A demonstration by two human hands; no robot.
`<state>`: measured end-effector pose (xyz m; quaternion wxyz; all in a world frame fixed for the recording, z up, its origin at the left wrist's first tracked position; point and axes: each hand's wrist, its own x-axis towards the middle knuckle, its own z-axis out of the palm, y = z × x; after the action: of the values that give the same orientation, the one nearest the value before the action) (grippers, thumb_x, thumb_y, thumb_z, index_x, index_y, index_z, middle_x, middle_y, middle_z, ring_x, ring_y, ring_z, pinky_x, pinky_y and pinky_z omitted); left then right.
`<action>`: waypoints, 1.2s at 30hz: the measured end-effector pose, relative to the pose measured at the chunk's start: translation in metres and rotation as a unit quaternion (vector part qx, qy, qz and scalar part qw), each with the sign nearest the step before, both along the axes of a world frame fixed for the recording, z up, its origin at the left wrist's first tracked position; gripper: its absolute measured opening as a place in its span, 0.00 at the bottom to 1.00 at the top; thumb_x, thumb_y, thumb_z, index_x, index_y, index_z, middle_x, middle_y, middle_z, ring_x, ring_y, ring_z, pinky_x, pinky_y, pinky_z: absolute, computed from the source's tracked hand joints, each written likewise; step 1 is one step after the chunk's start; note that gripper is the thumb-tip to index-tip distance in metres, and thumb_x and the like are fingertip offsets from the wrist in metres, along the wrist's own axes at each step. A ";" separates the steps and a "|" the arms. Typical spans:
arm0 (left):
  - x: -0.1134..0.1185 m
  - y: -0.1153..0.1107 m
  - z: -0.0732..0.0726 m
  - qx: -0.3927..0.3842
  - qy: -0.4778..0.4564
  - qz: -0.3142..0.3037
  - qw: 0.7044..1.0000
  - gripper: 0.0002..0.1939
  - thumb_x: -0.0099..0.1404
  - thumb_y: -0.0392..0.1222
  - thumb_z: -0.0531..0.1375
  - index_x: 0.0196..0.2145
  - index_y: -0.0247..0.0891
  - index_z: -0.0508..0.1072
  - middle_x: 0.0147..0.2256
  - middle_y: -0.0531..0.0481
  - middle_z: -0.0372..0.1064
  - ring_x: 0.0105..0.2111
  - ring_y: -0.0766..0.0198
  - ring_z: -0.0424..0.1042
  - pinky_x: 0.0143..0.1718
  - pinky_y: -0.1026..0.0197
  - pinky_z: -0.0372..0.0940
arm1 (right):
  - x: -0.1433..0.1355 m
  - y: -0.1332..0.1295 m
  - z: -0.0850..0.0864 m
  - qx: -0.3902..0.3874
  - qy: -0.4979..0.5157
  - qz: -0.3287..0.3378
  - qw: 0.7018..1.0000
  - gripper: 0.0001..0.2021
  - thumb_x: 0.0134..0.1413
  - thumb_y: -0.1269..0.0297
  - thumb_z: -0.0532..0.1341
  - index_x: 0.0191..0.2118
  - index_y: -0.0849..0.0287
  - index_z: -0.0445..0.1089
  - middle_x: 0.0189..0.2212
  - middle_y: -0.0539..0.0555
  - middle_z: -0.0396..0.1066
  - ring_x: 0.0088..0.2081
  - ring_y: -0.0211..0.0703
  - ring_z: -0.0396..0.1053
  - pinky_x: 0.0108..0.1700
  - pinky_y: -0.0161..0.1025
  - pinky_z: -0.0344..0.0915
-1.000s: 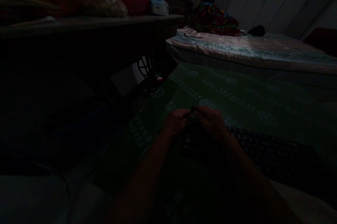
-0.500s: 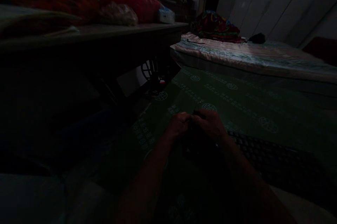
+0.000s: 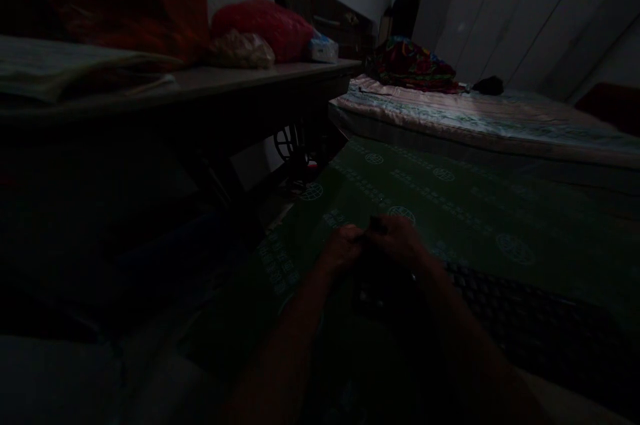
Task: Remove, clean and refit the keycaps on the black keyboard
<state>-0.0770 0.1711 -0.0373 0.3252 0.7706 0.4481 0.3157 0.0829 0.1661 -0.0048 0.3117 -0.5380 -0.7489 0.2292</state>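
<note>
My left hand (image 3: pixel 343 246) and my right hand (image 3: pixel 400 240) meet over the green printed sheet (image 3: pixel 345 188), fingers curled in and closed. A small dark piece (image 3: pixel 379 224) shows at the fingers of the right hand; its kind is lost in the dimness. Just below the hands sits a dark object (image 3: pixel 369 298) with a faint shine, its shape mostly swallowed by shadow. To the right, partly behind my right forearm, lies a black keyboard (image 3: pixel 530 308). What the fingers of either hand grip is too dark to name.
On the left stands a table (image 3: pixel 225 82) bearing a red bag (image 3: pixel 270 25), a clear plastic bag (image 3: pixel 243 50), a small white-and-blue pack (image 3: pixel 323 48) and papers (image 3: pixel 60 62). A spoked wheel (image 3: pixel 285 144) is under it. A bed (image 3: pixel 480 112) with bundled cloth (image 3: pixel 413 65) is behind.
The view has tilted so that everything sits slightly lower. Both hands stay together with small finger shifts, and the dark piece at the right hand shows more clearly.
</note>
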 end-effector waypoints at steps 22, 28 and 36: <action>-0.001 0.004 -0.001 -0.071 -0.050 0.018 0.996 0.07 0.53 0.40 0.60 0.25 0.36 0.76 0.25 0.53 0.68 0.29 0.65 0.68 0.29 0.65 0.61 | -0.004 -0.003 -0.012 -0.042 0.189 0.011 0.981 0.08 0.47 0.61 0.56 0.23 0.58 0.63 0.17 0.46 0.60 0.21 0.34 0.58 0.21 0.30 0.53; 0.000 0.004 -0.003 -0.107 -0.068 0.022 0.992 0.08 0.53 0.42 0.61 0.28 0.35 0.77 0.26 0.53 0.69 0.29 0.64 0.69 0.28 0.65 0.62 | -0.003 -0.004 -0.013 -0.035 0.179 0.026 0.983 0.09 0.51 0.59 0.57 0.26 0.58 0.66 0.18 0.46 0.62 0.21 0.34 0.60 0.22 0.30 0.54; 0.001 0.002 -0.003 -0.126 -0.087 0.023 0.988 0.08 0.53 0.43 0.61 0.26 0.35 0.75 0.26 0.53 0.69 0.28 0.64 0.68 0.28 0.64 0.61 | -0.005 -0.002 -0.017 -0.063 0.226 0.008 0.972 0.10 0.53 0.57 0.55 0.29 0.58 0.67 0.17 0.44 0.60 0.20 0.34 0.58 0.23 0.31 0.55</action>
<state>-0.0764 0.1736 -0.0401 0.4501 0.6826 0.4718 0.3300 0.0783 0.1644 -0.0222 0.4365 -0.4851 -0.6475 0.3936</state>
